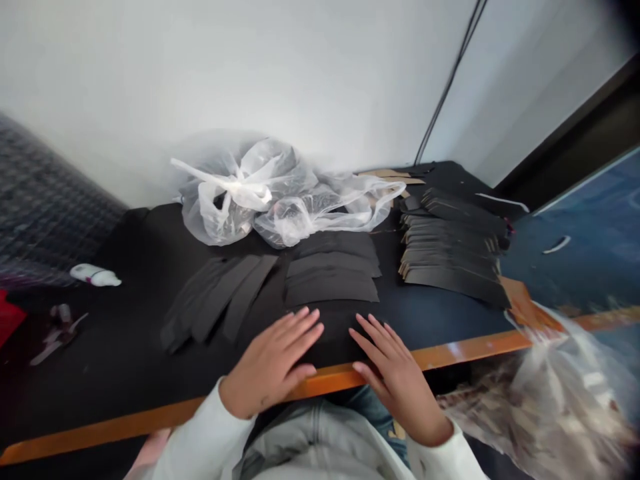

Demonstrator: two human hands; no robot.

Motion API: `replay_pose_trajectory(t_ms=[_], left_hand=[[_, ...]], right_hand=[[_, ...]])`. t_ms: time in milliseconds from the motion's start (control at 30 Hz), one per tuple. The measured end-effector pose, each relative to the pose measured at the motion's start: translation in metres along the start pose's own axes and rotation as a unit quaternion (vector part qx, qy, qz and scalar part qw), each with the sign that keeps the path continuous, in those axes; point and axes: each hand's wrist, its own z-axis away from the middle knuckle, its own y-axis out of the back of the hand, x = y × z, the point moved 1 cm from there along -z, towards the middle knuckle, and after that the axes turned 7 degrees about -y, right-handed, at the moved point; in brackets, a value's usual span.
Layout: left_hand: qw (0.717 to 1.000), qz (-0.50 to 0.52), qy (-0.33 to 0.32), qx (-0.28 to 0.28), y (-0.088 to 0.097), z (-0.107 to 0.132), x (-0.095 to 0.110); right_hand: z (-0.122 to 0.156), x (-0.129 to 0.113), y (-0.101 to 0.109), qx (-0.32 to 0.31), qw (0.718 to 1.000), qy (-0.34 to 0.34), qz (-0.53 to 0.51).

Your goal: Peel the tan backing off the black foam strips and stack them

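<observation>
My left hand (273, 363) lies flat with fingers stretched out on a dark piece of material (333, 331) at the table's near edge. My right hand (395, 373) rests flat beside it on the same piece, fingers apart. Just beyond my fingers lies a small stack of dark curved pieces (333, 270). To its left, several long dark strips (220, 297) are fanned out. At the right a larger overlapping pile of dark pieces with tan backs (453, 247) is spread out.
Crumpled clear plastic bags (273, 193) sit at the back by the white wall. A white bottle (95, 275) and small tools (57, 330) lie at the left. The black table has an orange front edge (465, 347). Another plastic bag (560, 393) hangs at lower right.
</observation>
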Motion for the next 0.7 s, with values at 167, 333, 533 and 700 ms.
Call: replay_pose_trajectory(t_ms=[167, 333, 533, 700], left_hand=[[0.997, 0.050, -0.036, -0.039, -0.027, -0.008, 0.028], [0.998, 0.044, -0.027, -0.033, -0.034, -0.004, 0.024], [0.996, 0.090, -0.023, 0.013, -0.029, -0.003, 0.025], [0.918, 0.318, 0.126, 0.199, -0.004, -0.009, 0.034]], right_hand=[[-0.026, 0.068, 0.020, 0.129, 0.983, -0.118, 0.064], [-0.049, 0.134, 0.022, 0.164, 0.964, -0.142, 0.154], [-0.066, 0.139, 0.031, 0.179, 0.960, -0.067, 0.206], [-0.060, 0.086, 0.056, 0.220, 0.958, 0.015, 0.181]])
